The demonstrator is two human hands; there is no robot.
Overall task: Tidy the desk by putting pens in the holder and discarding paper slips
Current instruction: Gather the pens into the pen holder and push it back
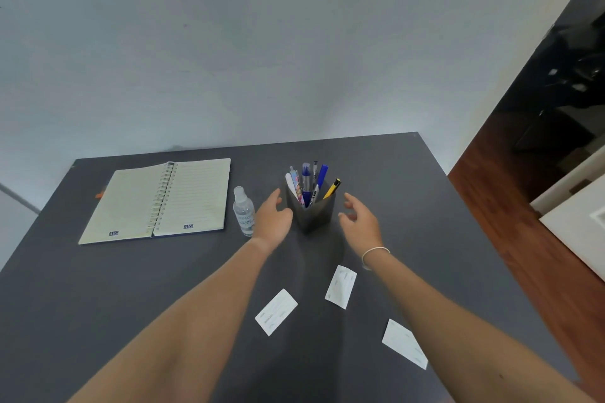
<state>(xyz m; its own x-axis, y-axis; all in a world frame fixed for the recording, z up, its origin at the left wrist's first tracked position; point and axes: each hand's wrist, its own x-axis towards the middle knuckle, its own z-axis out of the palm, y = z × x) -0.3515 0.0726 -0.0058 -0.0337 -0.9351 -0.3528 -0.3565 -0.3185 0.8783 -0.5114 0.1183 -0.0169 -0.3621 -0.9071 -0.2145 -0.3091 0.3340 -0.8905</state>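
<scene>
Head view of the dark desk, read from left to right. At far left an open spiral notebook lies flat, and just beside its right edge stands a small clear bottle; neither belongs to your task. Next comes your left hand, fingers spread and holding nothing, close to the left side of the holder but, as far as can be told, not touching it. The holder stands upright near the middle of the desk with the pens bunched inside it, tips down and barrels leaning outward. Your right hand, a thin band at the wrist, is likewise spread and empty, near the holder's right side. No loose pen shows anywhere on the desk, so the pen half of the task appears finished. Nearer to you, three paper slips remain on the surface: the left slip, the middle slip and, well apart toward the right edge, the right slip. Discarding these is judged to be what is left; no bin is in view.
</scene>
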